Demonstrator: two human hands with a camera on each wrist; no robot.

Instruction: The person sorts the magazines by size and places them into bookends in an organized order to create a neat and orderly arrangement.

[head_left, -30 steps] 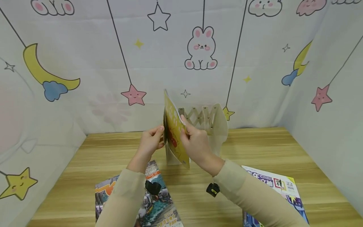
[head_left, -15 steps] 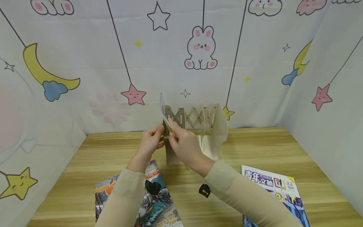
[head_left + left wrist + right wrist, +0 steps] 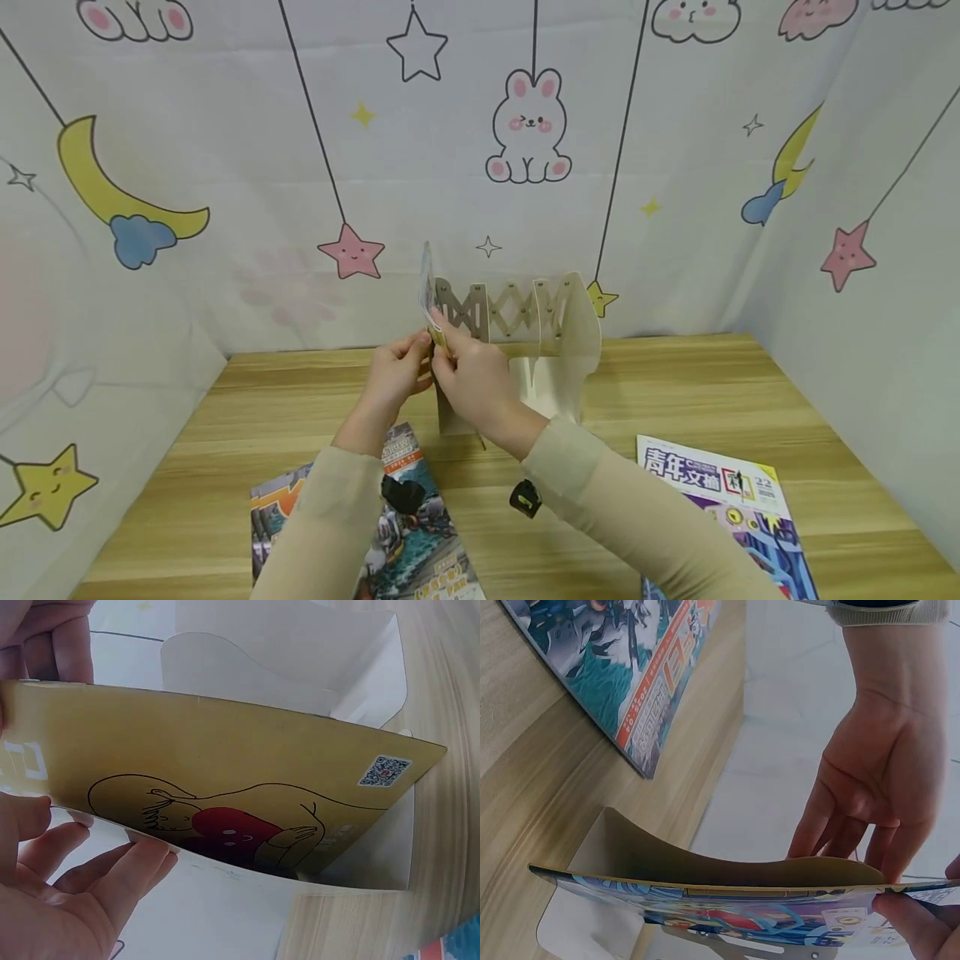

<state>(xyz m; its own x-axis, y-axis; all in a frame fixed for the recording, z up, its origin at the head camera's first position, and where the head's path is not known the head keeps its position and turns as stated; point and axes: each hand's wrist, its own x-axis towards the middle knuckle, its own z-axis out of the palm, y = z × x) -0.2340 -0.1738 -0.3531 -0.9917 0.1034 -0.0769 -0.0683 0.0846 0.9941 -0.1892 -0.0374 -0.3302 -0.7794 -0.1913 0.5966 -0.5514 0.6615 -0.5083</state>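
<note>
An expandable off-white rack (image 3: 581,342) stands in the middle of the table. My left hand (image 3: 393,375) pinches its left end panel (image 3: 705,862), fingertips along the edge; in the left wrist view this hand (image 3: 90,877) is at lower left. My right hand (image 3: 478,382) grips a thin magazine (image 3: 427,283), held upright just inside that panel. The magazine's yellow side (image 3: 195,750), with a red heart drawing, faces the panel; its other side (image 3: 780,919) is colourful. In the head view the right hand hides much of it.
A magazine with a racing picture (image 3: 420,517) lies at front left, partly under the left sleeve. Another with a purple title (image 3: 705,475) lies at front right, partly under the right sleeve. A printed cloth (image 3: 262,167) hangs behind the table.
My right hand has moved left with the magazine, which has turned from showing its yellow side to nearly edge-on beside the left panel. My left hand has kept its place there.
</note>
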